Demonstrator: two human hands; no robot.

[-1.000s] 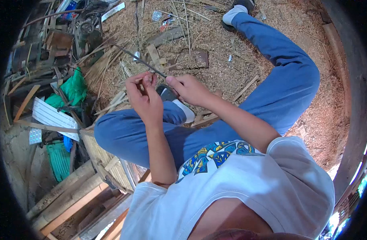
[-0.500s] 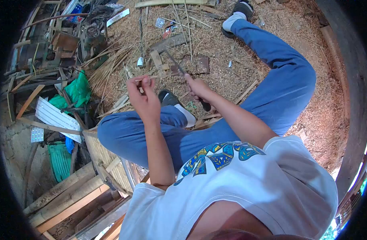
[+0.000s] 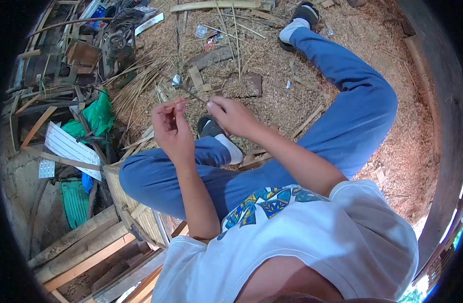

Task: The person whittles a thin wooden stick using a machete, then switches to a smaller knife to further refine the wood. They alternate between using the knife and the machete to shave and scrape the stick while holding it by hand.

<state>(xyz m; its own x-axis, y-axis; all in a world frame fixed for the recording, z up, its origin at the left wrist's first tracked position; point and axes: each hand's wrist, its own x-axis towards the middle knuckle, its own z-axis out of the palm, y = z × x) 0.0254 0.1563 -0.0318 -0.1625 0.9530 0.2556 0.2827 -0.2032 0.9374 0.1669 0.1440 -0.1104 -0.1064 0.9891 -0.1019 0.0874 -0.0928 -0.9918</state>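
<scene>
My left hand is closed, pinching a short, thin strip of pale wood between thumb and fingers. My right hand grips a knife, and its dark, narrow blade slants up and left past the strip's end. Most of the knife's handle is hidden by the hand. Blade and strip overlap in this view, close in front of my left fingertips. Below the hands is a dark shoe on my folded leg.
Wood shavings cover the ground. A bundle of thin sticks lies left of the hands, near a green plastic bag. Ahead are wood offcuts and a flat brown board. A thick beam runs along the right.
My right hand has come left and closer to my left hand, bringing the knife blade to the strip. My left hand has shifted slightly left and down.
</scene>
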